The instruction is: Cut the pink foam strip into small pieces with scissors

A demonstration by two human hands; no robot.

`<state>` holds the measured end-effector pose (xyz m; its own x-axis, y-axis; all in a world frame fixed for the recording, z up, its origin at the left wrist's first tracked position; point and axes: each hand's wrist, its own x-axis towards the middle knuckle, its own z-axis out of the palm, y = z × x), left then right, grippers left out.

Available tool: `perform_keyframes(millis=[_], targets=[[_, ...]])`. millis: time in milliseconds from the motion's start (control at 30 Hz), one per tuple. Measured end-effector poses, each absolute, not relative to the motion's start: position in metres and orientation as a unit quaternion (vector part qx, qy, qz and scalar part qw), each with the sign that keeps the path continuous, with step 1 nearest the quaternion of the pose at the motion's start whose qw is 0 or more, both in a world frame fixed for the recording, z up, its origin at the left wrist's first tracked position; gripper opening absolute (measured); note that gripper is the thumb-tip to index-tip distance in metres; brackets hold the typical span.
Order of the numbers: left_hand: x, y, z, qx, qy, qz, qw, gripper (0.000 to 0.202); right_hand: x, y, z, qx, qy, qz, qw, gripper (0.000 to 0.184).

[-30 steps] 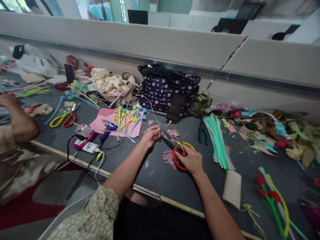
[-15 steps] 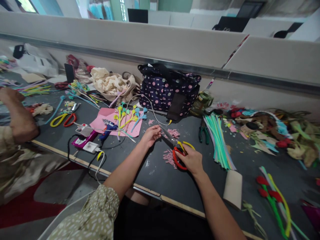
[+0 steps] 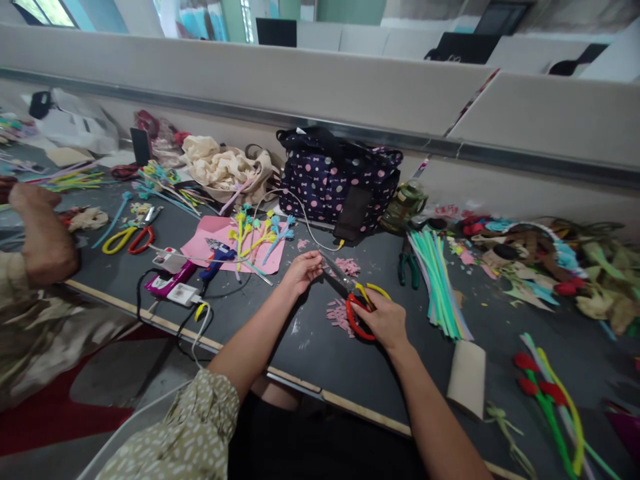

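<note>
In my right hand (image 3: pixel 384 319) is a pair of scissors (image 3: pixel 361 300) with one red and one yellow handle loop. The blades are parted and point up and left toward my left hand (image 3: pixel 304 272). Thumb and fingertips of that hand are pinched together by the blade tips; whatever they hold is too small to make out. Small pink cut strips (image 3: pixel 340 316) lie in a pile under the scissors. More pink pieces (image 3: pixel 349 267) are scattered just beyond the blades.
A pink sheet (image 3: pixel 203 233) carries pipe-cleaner shapes and a blue glue gun (image 3: pixel 218 259). Left of it lie other scissors (image 3: pixel 127 240) and a power strip (image 3: pixel 173 283). Behind stands a dotted bag (image 3: pixel 315 173); pliers (image 3: pixel 409 267) and pipe cleaners (image 3: pixel 437 287) are rightward. A co-worker's arm (image 3: pixel 47 230) rests far left.
My hands and the scissors hold almost the same position. At the far left, the co-worker's forearm and hand have shifted slightly.
</note>
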<state>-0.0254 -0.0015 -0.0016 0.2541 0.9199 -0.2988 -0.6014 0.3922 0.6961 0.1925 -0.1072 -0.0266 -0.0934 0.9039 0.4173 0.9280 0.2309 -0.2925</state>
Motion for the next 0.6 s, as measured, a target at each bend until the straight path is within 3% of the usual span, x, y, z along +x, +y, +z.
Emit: perform_keyframes(millis=[600], targets=[[-0.0265,0.0004,-0.0065,0.216,0.361,0.507,0.752,0.021,0.1888,-0.1083,-0.0243,-0.613,-0.749,-0.052,0.246,0.046]])
